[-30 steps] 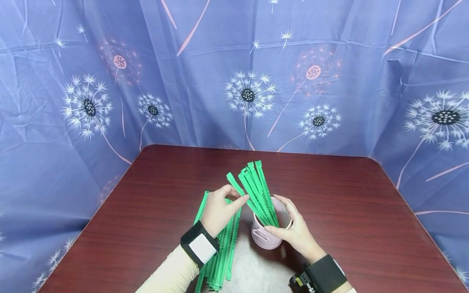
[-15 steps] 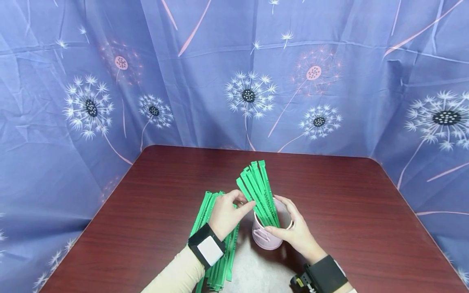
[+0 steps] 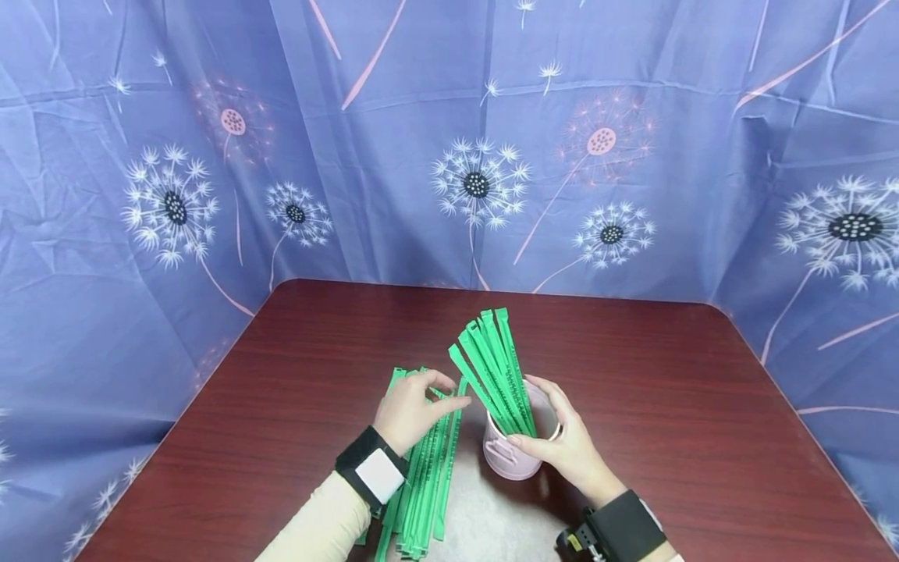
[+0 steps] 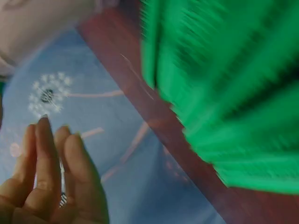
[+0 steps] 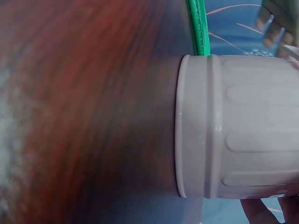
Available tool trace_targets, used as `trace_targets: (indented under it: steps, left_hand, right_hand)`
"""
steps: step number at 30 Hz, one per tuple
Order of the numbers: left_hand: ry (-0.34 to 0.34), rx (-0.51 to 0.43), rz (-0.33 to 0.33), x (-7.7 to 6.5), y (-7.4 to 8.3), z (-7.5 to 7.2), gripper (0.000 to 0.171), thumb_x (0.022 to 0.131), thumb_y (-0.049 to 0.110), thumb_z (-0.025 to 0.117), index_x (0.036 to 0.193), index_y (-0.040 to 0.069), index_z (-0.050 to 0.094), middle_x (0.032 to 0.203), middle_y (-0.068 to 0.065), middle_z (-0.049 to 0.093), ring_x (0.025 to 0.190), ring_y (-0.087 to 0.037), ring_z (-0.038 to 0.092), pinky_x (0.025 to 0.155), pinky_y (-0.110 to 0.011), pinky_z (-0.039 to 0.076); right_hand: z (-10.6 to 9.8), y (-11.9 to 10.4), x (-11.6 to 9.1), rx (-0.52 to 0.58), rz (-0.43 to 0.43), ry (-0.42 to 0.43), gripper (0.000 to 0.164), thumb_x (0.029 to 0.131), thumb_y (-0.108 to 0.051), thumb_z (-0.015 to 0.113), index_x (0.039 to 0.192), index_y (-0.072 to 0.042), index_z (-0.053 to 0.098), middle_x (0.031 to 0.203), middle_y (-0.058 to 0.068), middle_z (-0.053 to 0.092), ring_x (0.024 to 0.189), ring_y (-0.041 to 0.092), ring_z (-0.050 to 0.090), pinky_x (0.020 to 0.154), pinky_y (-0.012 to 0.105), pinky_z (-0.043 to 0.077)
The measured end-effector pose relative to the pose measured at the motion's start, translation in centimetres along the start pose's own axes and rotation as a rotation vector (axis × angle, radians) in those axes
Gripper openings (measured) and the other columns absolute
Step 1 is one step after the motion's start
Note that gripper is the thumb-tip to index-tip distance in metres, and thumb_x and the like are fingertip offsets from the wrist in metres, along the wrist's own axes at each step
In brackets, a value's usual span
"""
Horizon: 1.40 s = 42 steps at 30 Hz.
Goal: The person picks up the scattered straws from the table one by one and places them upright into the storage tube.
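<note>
A small pale pink bucket stands upright on the table, several long thin green wrapped sticks leaning out of its left side. My right hand grips the bucket round its right side, thumb at the near rim. In the right wrist view the bucket fills the right half. To the left of it, my left hand hovers over a pile of the same green sticks, thumb and forefinger apart with nothing between them. The left wrist view shows the left fingers extended beside the blurred green sticks.
The reddish-brown table has a pale glare patch near its front. A blue curtain with dandelion prints hangs behind and at both sides. Black bands are strapped round both wrists.
The left hand let go of a green stick, which now leans with the others in the bucket, and drew back left over the pile. The right hand and bucket stayed put.
</note>
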State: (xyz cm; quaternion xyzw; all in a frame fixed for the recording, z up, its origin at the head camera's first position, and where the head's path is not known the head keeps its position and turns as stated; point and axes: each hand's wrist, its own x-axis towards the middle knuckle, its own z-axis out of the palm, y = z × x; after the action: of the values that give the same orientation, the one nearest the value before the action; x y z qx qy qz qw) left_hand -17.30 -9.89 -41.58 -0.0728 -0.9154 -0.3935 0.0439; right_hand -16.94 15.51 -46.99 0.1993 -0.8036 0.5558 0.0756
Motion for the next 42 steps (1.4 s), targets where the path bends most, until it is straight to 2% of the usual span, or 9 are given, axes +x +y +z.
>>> trace_targets:
  steps: [5, 10, 13, 16, 22, 25, 32, 37, 42]
  left_hand:
    - [-0.011, 0.196, -0.107, 0.0, -2.2, -1.1, 0.042, 0.082, 0.037, 0.079, 0.115, 0.013, 0.071, 0.109, -0.005, 0.072, 0.093, -0.023, 0.069, 0.065, -0.038, 0.055]
    - [-0.038, 0.371, -0.198, 0.0, -4.2, -1.6, 0.053, 0.079, 0.03, 0.083, 0.121, 0.004, 0.066, 0.114, -0.017, 0.066, 0.097, -0.036, 0.066, 0.073, -0.049, 0.056]
    - [-0.055, 0.408, -0.217, -0.1, -5.1, -1.7, 0.053, 0.077, 0.027, 0.084, 0.12, 0.0, 0.066, 0.111, -0.019, 0.066, 0.099, -0.037, 0.066, 0.08, -0.05, 0.056]
    - [-0.077, 0.414, -0.206, 0.0, -5.9, -1.9, 0.051, 0.076, 0.025, 0.084, 0.115, -0.003, 0.067, 0.107, -0.02, 0.069, 0.101, -0.037, 0.066, 0.083, -0.049, 0.055]
    - [-0.089, 0.374, -0.204, 0.2, -6.8, -1.8, 0.045, 0.076, 0.021, 0.084, 0.109, -0.004, 0.068, 0.095, -0.015, 0.072, 0.091, -0.032, 0.068, 0.078, -0.044, 0.056]
    - [-0.093, 0.336, -0.222, 0.2, -6.9, -1.7, 0.044, 0.077, 0.02, 0.084, 0.11, -0.004, 0.067, 0.09, -0.012, 0.072, 0.085, -0.027, 0.069, 0.075, -0.041, 0.055]
    - [-0.105, 0.161, -0.337, 0.1, -6.7, -1.7, 0.045, 0.08, 0.01, 0.081, 0.118, -0.008, 0.063, 0.09, -0.015, 0.07, 0.06, -0.017, 0.066, 0.052, -0.029, 0.055]
    - [-0.095, 0.066, -0.397, 0.0, -6.5, -1.8, 0.042, 0.082, 0.005, 0.078, 0.118, -0.009, 0.062, 0.083, -0.012, 0.068, 0.06, -0.016, 0.065, 0.05, -0.027, 0.056]
    - [-0.087, 0.009, -0.401, 0.0, -6.7, -2.0, 0.034, 0.084, 0.004, 0.075, 0.113, -0.009, 0.064, 0.079, -0.01, 0.069, 0.062, -0.016, 0.065, 0.051, -0.028, 0.057]
  right_hand:
    - [0.0, 0.1, 0.0, -0.005, 0.004, 0.002, 0.081, 0.072, -0.012, 0.087, 0.143, -0.012, 0.047, 0.141, 0.004, 0.052, 0.128, -0.004, 0.041, 0.104, 0.012, 0.03]
    - [0.0, 0.1, 0.0, -0.015, 0.019, 0.006, 0.082, 0.072, -0.013, 0.087, 0.143, -0.007, 0.046, 0.142, 0.003, 0.051, 0.128, -0.004, 0.04, 0.105, 0.015, 0.03]
    - [-0.1, 0.0, 0.0, -0.018, 0.024, 0.004, 0.082, 0.072, -0.013, 0.087, 0.143, -0.008, 0.046, 0.142, 0.003, 0.051, 0.128, -0.004, 0.04, 0.105, 0.017, 0.03]
    - [-0.1, 0.0, 0.0, -0.016, 0.016, 0.002, 0.082, 0.072, -0.013, 0.087, 0.143, -0.009, 0.047, 0.141, 0.004, 0.051, 0.128, -0.005, 0.04, 0.105, 0.016, 0.031]
    - [-0.2, -0.1, 0.0, -0.01, 0.009, -0.001, 0.081, 0.072, -0.013, 0.087, 0.143, -0.015, 0.048, 0.141, 0.003, 0.052, 0.128, -0.004, 0.041, 0.105, 0.016, 0.03]
    - [-0.1, -0.1, 0.0, -0.016, 0.013, 0.0, 0.081, 0.072, -0.014, 0.087, 0.143, -0.013, 0.048, 0.141, 0.003, 0.052, 0.128, -0.004, 0.041, 0.106, 0.018, 0.03]
    - [0.0, 0.0, 0.0, -0.011, 0.007, 0.002, 0.081, 0.072, -0.013, 0.087, 0.143, -0.009, 0.047, 0.141, 0.005, 0.052, 0.128, -0.004, 0.04, 0.106, 0.014, 0.029]
    - [-0.1, 0.0, -0.1, -0.01, 0.006, 0.002, 0.081, 0.072, -0.013, 0.087, 0.142, -0.007, 0.047, 0.141, 0.006, 0.052, 0.128, -0.005, 0.04, 0.105, 0.013, 0.029]
    - [-0.1, -0.1, -0.1, -0.016, 0.006, -0.001, 0.082, 0.072, -0.013, 0.087, 0.142, -0.006, 0.047, 0.14, 0.006, 0.052, 0.128, -0.005, 0.04, 0.105, 0.013, 0.029]
